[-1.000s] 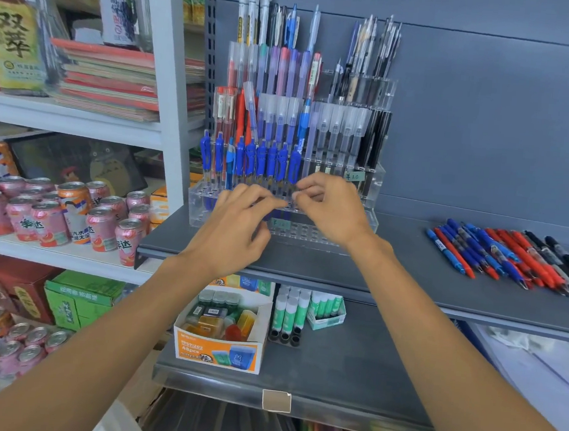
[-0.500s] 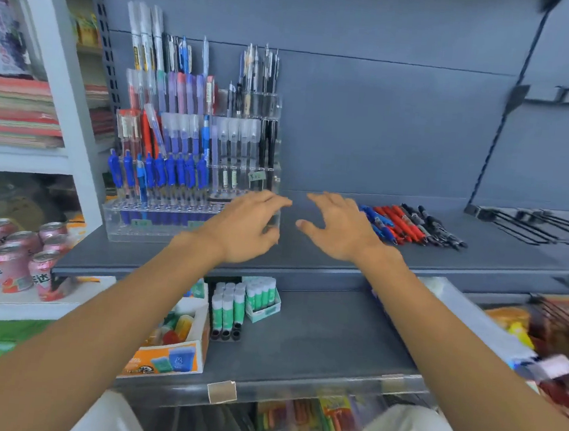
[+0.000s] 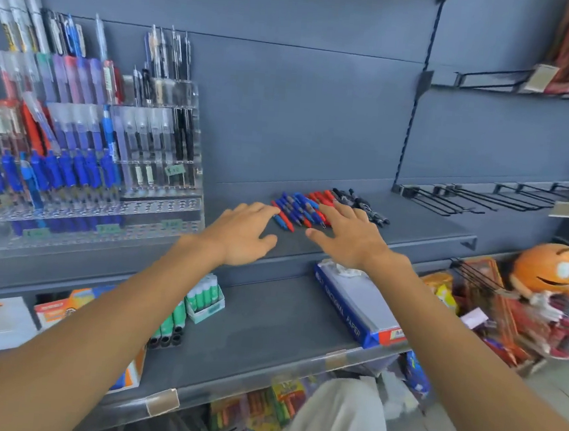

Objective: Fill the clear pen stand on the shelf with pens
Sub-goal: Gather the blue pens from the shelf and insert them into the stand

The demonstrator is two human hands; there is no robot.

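Left grip and right grip spread, empty, at loose red, blue, black plastic pens; advise gathering few, aligned.

Bare left hand, bare right hand, 2 bare forearms, pale off-white trousers.

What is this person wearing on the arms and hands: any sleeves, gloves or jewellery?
Nothing is worn on them. The left hand and right hand are bare: no gloves, and no rings show from this side. The left forearm and right forearm are uncovered to the picture's edge, with no sleeves, watch or bracelet.
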